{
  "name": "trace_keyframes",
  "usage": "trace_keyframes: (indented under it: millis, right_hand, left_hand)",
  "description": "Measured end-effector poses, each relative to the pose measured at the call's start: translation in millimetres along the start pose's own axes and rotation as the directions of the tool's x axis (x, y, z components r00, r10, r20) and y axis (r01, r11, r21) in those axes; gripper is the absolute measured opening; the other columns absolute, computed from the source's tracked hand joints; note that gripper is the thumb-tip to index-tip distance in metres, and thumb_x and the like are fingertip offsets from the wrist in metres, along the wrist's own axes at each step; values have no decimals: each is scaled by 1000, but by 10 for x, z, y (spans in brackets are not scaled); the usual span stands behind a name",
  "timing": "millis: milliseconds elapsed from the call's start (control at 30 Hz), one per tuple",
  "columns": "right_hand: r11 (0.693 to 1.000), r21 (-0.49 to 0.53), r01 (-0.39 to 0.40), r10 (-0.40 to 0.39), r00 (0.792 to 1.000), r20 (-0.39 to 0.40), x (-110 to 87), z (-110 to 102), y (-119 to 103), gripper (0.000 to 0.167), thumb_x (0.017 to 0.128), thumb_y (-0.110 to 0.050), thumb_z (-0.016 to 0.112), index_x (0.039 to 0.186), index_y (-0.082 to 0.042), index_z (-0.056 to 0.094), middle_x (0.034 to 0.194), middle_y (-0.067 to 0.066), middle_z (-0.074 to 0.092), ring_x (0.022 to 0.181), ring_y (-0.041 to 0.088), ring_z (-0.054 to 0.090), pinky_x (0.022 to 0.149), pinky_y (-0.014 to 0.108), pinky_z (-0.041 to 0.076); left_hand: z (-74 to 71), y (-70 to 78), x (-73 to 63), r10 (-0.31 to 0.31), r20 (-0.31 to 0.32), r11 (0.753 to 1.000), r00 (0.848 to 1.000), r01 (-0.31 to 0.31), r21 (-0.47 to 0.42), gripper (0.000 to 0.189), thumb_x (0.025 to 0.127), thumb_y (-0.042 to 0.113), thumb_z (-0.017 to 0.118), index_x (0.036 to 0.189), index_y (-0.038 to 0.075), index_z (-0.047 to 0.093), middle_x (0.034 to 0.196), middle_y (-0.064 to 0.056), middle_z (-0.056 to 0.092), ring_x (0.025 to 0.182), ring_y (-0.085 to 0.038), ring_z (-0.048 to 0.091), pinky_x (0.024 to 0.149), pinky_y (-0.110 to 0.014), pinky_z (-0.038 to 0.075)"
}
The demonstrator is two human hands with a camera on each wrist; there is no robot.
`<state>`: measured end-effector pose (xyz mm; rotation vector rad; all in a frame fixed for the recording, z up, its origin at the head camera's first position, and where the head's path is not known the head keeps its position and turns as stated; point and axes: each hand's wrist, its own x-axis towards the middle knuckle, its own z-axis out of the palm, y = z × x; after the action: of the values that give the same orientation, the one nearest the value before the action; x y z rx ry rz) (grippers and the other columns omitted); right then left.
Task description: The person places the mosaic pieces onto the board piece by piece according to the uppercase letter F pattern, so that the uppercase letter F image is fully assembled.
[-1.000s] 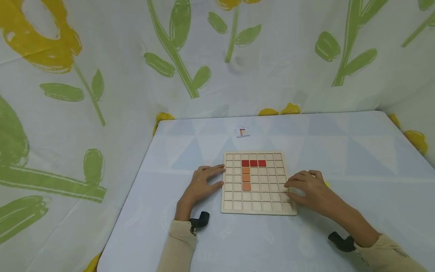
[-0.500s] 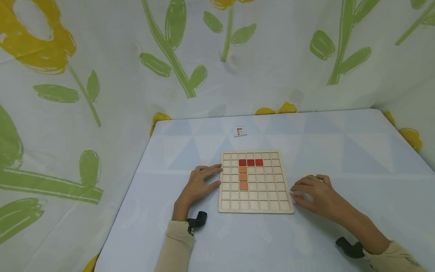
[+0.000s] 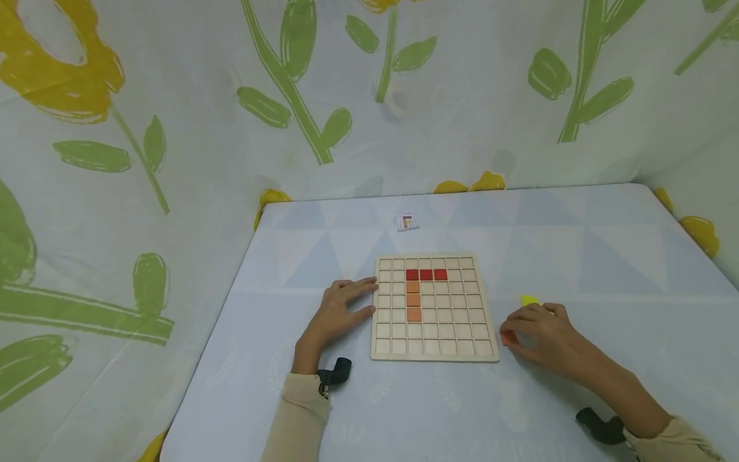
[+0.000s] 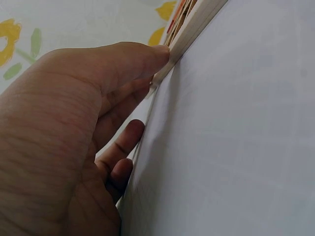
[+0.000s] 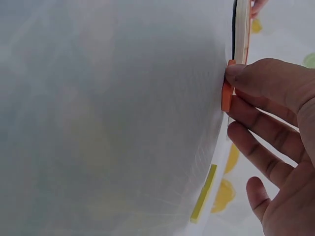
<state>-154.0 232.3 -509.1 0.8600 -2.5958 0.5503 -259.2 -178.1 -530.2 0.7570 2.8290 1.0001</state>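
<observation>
A wooden grid board lies on the table. Three red tiles form a row in it, and three orange tiles run down below the leftmost red one. My left hand touches the board's left edge with thumb and fingertips, fingers fairly straight. Just off the right edge, my right hand pinches a loose orange tile between thumb and fingers. The tile is at the table surface and partly covered by the thumb. A yellow tile lies behind the right hand, which partly hides it.
A small card with a coloured grid pattern lies beyond the board. The table has a pale cloth with blue triangles. Flower-printed fabric hangs behind and at the sides.
My right hand has moved right, from over the board's right edge to the table beside it, and now pinches an orange tile. More of the yellow tile shows. The left hand stays at the edge.
</observation>
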Motion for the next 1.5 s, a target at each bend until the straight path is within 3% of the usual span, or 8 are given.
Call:
trace_keyframes:
  millis: [567, 933, 1500]
  right_hand:
    - [999, 14, 37, -36, 998, -41, 174, -4, -31, 34, 63, -5, 91, 89, -22, 75, 93, -11, 67, 91, 15, 60, 84, 56, 35]
    - [1000, 9, -3, 2, 1000, 26, 369, 0, -165, 26, 71, -9, 88, 90, -21, 75, 94, -9, 68, 95, 18, 61, 87, 55, 34]
    - [997, 37, 66, -68, 997, 41, 639, 114, -340, 29, 69, -16, 92, 93, -15, 76, 97, -5, 69, 97, 20, 60, 87, 51, 36]
  left_hand:
    - [-27, 29, 29, -5, 22, 1000, 1000, 5, 0, 49, 95, 37, 68, 141, 25, 60, 150, 15, 48, 131, -28, 41, 105, -50, 29]
    - [-21, 1, 0, -9, 16, 1000, 1000, 9, 7, 49, 95, 39, 68, 141, 27, 60, 149, 18, 47, 131, -27, 41, 105, -51, 29]
    - [-18, 16, 2, -30, 23, 1000, 999, 30, -3, 50, 95, 39, 67, 142, 26, 59, 150, 16, 47, 131, -26, 40, 105, -51, 30]
